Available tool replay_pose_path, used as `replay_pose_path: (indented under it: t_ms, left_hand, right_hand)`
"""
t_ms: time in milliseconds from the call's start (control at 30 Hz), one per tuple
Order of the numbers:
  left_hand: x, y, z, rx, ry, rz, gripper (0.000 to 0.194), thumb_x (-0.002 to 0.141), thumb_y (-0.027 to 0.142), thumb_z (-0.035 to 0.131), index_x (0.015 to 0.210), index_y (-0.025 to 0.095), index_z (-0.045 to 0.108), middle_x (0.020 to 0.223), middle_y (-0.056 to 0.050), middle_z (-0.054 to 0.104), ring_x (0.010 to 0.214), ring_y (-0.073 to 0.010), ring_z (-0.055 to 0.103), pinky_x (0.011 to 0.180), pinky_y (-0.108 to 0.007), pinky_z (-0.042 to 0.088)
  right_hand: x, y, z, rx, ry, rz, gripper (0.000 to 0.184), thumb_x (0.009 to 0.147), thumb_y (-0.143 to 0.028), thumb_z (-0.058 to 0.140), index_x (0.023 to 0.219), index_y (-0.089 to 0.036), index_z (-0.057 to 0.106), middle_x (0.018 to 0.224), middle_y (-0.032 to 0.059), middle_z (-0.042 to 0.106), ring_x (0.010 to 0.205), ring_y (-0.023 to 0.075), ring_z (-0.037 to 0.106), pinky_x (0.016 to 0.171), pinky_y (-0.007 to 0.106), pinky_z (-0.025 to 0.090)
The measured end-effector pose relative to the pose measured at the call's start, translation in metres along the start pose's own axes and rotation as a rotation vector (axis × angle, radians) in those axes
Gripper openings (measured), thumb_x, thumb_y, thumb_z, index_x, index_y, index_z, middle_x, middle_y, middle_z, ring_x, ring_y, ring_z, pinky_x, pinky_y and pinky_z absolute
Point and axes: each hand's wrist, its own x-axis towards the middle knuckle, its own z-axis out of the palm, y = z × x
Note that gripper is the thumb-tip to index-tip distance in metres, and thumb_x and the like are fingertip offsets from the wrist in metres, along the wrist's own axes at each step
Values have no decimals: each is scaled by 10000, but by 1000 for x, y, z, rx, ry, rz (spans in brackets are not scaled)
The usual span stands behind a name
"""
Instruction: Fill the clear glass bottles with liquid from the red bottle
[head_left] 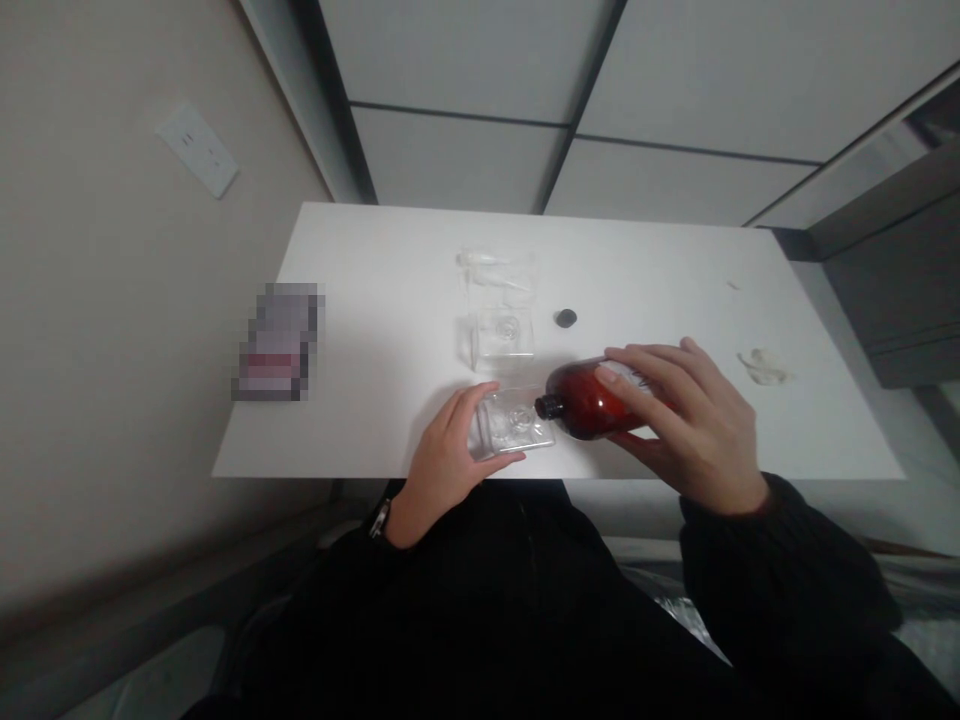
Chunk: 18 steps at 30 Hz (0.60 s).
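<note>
Here the right hand [686, 425] grips the amber bottle [589, 400], tipped leftward, neck by the clear container's [517, 435] right side; the left hand [446, 450] clasps that container near the table's [375, 400] front edge. A slow tilt, mouth centred, should limit spills.

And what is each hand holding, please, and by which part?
The right hand grips the amber bottle around its body; the left hand holds the nearer clear container by opposite sides.

Homelike room: wall outlet [198, 150], pale panels [465, 160]
</note>
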Motion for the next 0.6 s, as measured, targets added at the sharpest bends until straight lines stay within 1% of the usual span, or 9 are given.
replay_pose_path:
  t_ms: [167,367,600]
  left_hand:
    - [0,-1,0,5,10,9,773,805,434,869,1456,293,477,1392,-100,628,1293,-303,633,1101,-507,564]
    - [0,-1,-1,8,4,11,780,802,417,876,1457,293,472,1403,-98,624,1288,-294,634,1097,-498,568]
    - [0,-2,-1,7,6,11,783,794,408,883,1453,296,475,1391,-92,627,1286,-297,636,1097,-509,567]
  right_hand:
    - [0,1,-1,-9,-4,-17,747,846,-131,797,1507,-211,458,1293,202,722,1132,360,700,1005,616,574]
    - [1,2,-2,-29,9,-26,720,852,-142,796,1490,-216,470,1286,193,725,1125,350,700,999,601,578]
    - [1,1,-3,-22,1,11,732,875,-135,763,1518,-269,439,1320,153,715,1164,326,688,1039,590,558]
